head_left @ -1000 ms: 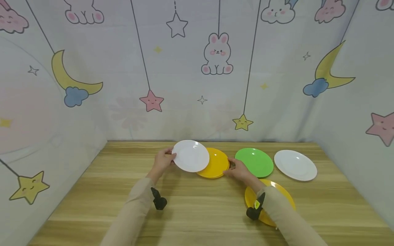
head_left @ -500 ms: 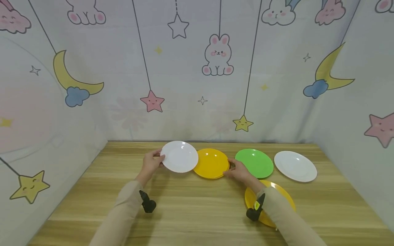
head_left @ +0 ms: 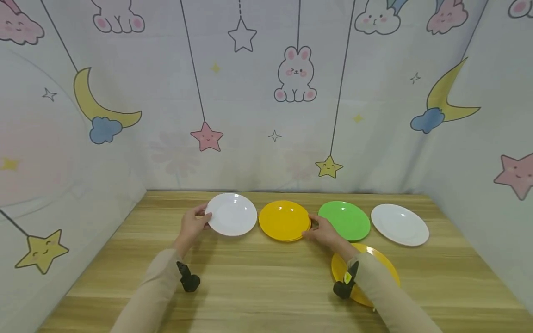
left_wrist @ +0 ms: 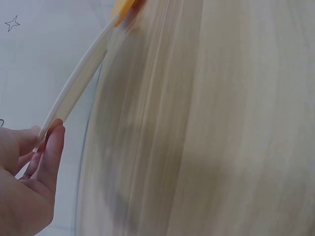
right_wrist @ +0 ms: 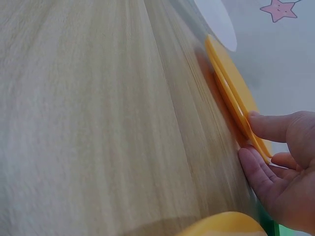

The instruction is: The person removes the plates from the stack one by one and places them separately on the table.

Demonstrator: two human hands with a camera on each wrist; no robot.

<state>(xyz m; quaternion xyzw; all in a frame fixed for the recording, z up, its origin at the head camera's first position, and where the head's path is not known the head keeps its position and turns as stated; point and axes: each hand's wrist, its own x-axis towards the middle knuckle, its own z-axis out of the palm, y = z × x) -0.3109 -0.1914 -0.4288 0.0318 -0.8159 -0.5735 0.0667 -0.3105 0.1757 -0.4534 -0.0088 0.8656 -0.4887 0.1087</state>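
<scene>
Well, the biggest thing is the wall cloth (head_left: 250, 97), which hangs right at the back of the table (head_left: 266, 291), so a plate pushed too far that way could bump it. Next come the arms: the right sleeve (head_left: 387, 289) is over the near yellow plate (head_left: 339, 267), and if that arm drops, it could shove the plate. Then there is the held white plate (head_left: 231, 214), up off the table on the left (you can see its shadow below). Only its left rim is held, so the other side could tip down and clack. Just right of it sits the middle yellow plate (head_left: 284, 219), with what looks like another yellow one under it. The green plate (head_left: 343, 219) is just beside the right hand (head_left: 325, 231), so a swing to the right could nudge it. Now the hands: the left hand (head_left: 193, 225) pinches the held white plate, and the right hand pinches the middle yellow plate's right rim. I can't tell if it has one yellow plate or both, so two might come up together. Last, the small fingertips (left_wrist: 58, 124): shiny plates are probably slippery, so a loose pinch could drop one.
</scene>
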